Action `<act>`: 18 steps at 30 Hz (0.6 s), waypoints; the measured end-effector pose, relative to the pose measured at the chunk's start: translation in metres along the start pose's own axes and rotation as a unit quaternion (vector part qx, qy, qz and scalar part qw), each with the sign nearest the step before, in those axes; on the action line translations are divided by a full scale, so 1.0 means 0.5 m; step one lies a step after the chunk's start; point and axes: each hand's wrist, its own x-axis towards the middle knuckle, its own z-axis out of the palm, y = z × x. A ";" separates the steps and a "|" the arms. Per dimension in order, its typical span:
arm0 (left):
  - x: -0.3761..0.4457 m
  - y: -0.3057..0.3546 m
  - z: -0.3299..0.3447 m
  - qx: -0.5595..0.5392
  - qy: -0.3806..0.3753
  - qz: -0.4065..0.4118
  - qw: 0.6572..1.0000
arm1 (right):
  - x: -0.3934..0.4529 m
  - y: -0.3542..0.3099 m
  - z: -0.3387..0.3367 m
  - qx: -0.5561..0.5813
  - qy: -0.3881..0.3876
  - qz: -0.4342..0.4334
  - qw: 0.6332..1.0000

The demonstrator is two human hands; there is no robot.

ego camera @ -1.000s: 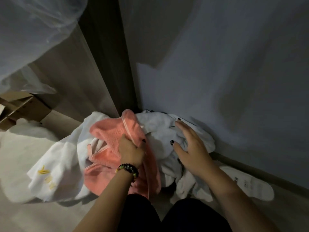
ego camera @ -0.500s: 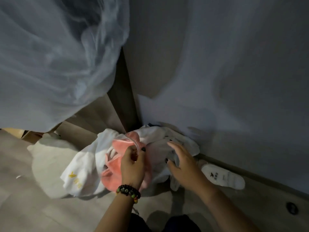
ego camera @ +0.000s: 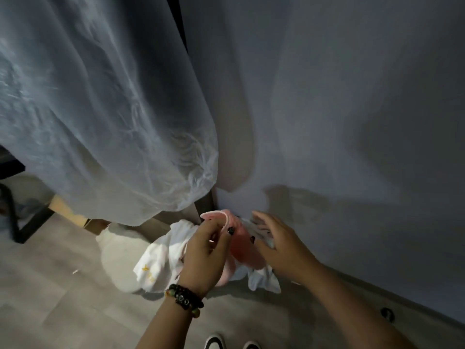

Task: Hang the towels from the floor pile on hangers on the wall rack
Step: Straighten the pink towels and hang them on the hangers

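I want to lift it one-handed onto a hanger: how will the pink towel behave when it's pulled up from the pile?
Probably floppy: the pink towel sags in folds below where the left hand pinches its edge. Likely light, since a fingertip pinch holds it. It may drag the white towels tangled around it, so the open right hand could steady those.

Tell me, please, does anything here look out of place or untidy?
Yes. Towels lie crumpled in a pile on the floor in the wall corner, not hung. The left hand pinches the pink towel by its edge; the right hand hovers open beside it.
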 end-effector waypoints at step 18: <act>-0.128 0.316 -0.105 -0.180 -0.191 0.196 0.945 | -0.220 -0.272 -0.143 0.277 0.064 0.024 0.958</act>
